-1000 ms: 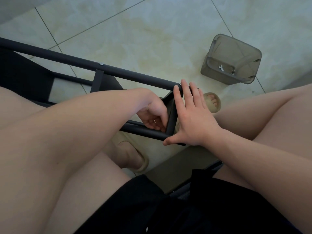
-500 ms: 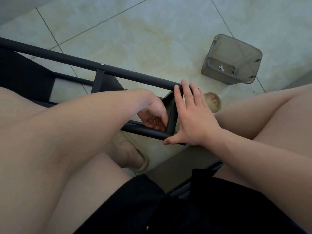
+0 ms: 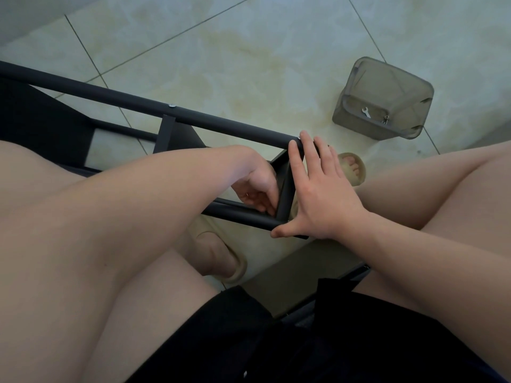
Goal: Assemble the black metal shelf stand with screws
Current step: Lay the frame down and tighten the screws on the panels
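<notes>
- The left hand reaches inside the frame corner. Its fingers are curled, tips at the lower tube. I cannot tell whether they pinch a screw.
- The right hand lies flat with straight fingers, bracing the end bar of the black metal shelf stand, which lies sideways between the knees.
- A screw fumbled in that tight corner would likely drop to the tiled floor. If the flat palm slides, the holes may misalign.
- The small wrench sits in the grey plastic bin, well apart.
</notes>
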A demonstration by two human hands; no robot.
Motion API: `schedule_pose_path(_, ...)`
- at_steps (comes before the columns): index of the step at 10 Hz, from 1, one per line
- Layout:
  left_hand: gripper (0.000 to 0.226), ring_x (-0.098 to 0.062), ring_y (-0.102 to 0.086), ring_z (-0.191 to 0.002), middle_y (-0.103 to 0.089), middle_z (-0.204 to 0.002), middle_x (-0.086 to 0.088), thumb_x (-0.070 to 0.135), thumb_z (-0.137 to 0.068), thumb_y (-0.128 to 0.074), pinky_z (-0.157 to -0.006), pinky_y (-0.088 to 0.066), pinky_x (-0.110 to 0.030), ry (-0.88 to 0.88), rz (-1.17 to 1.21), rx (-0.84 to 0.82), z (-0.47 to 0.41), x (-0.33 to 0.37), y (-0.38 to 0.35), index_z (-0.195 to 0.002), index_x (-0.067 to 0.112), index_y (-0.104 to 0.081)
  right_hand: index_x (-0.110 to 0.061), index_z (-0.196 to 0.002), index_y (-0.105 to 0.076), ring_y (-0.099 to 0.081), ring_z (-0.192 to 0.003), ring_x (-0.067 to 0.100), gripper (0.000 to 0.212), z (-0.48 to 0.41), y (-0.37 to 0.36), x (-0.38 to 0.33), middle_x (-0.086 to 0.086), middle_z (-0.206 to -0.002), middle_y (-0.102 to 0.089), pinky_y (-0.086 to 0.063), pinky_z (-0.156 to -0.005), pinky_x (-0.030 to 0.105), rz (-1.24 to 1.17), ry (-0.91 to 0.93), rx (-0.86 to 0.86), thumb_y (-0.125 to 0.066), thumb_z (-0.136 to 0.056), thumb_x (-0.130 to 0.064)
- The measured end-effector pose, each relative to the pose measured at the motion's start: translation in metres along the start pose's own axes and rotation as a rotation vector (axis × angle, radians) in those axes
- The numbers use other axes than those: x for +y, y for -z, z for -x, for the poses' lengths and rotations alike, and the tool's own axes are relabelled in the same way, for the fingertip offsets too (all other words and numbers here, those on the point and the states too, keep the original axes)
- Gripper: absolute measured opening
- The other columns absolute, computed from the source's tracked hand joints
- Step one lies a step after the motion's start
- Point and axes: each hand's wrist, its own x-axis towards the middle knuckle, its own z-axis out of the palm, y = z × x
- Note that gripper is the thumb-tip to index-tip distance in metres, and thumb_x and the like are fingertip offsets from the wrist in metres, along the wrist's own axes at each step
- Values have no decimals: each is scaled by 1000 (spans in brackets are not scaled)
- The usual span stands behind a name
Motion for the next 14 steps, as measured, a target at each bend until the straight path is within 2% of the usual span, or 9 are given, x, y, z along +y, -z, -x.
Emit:
schedule_pose_path(1,8,-8,-62,-79,-73,-86,4,12,-90,-69,-78,-44,-23,-12,-44,-1,2,3,2,-97,14,-72,-7,-159,14,15,-153,40,162,0,-1,0,18,-166,20,9,-124,50,-4,-1,0,-63,-48,-96)
schedule_pose_path(3,12,-13,-64,-101,-74,-97,8,21,-93,-65,-96,-46,-36,20,-69,-22,2,0,1,-103,20,-72,-7,-159,14,15,-153,41,161,-1,-1,1,18,-166,20,8,-124,51,-7,2,1,-62,-48,-96)
schedule_pose_path(5,7,-12,-64,-90,-73,-84,5,15,-94,-65,-85,-47,-28,8,-35,-28,-2,-1,2,-97,16,-71,-8,-159,15,15,-153,41,161,-1,-1,1,18,-166,20,7,-125,51,-4,2,2,-62,-48,-96)
schedule_pose_path(6,10,-12,-65,-92,-74,-88,4,10,-92,-64,-87,-47,-30,0,-30,-43,0,0,3,-98,14,-72,-7,-159,15,15,-153,41,161,-1,-1,1,18,-166,20,7,-124,51,-11,2,3,-62,-47,-96)
schedule_pose_path(8,12,-12,-63,-91,-73,-92,6,20,-93,-67,-83,-49,-29,7,-33,-35,-3,-2,3,-103,17,-72,-7,-158,15,15,-153,42,161,-1,-2,1,18,-166,21,7,-124,52,-7,2,2,-61,-48,-96)
schedule_pose_path(9,9,-12,-62,-87,-71,-87,3,14,-93,-66,-82,-48,-27,-2,-1,-31,-6,-2,1,-101,13,-70,-7,-158,16,16,-153,42,161,0,-2,1,19,-166,21,7,-124,52,-5,4,3,-61,-49,-96)
schedule_pose_path(10,15,-16,-62,-91,-69,-93,-3,7,-93,-63,-86,-47,-30,-18,26,-51,-4,-1,1,-107,8,-69,-7,-159,15,16,-153,42,161,-1,-1,1,19,-165,21,8,-124,52,-14,4,0,-63,-48,-95)
schedule_pose_path(12,22,-15,-62,-94,-70,-100,2,19,-93,-65,-94,-48,-35,3,11,-55,1,-2,2,-114,14,-71,-8,-158,18,18,-153,41,161,-1,-1,0,18,-165,23,9,-124,51,-11,4,-4,-61,-49,-96)
schedule_pose_path(14,19,-12,-61,-84,-69,-89,1,14,-94,-64,-86,-48,-29,9,21,-39,-4,-2,0,-112,11,-66,-7,-158,16,17,-153,41,162,0,0,0,18,-165,22,10,-124,51,-22,3,-3,-64,-49,-94)
